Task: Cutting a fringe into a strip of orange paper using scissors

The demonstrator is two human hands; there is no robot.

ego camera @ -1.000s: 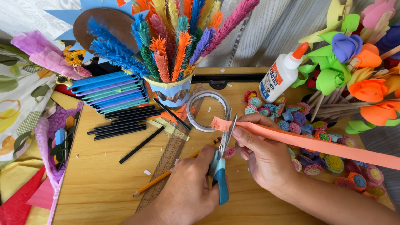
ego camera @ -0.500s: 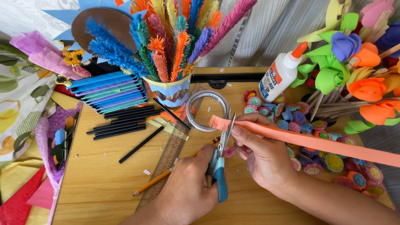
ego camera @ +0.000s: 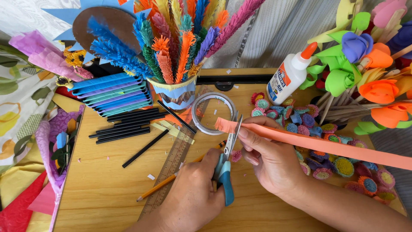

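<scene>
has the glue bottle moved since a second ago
No. The glue bottle stands at the same spot beside the tape ring.

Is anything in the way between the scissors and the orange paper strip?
No. The scissors in the left hand already have their blades at the fringed end of the orange paper strip, which the right hand holds up above the table. Nothing sits between blades and paper.

one scissors [ego camera: 226, 165]; one glue bottle [ego camera: 288, 77]; one ruler [ego camera: 171, 165]; one pencil [ego camera: 165, 185]; one tape roll [ego camera: 213, 113]
</scene>
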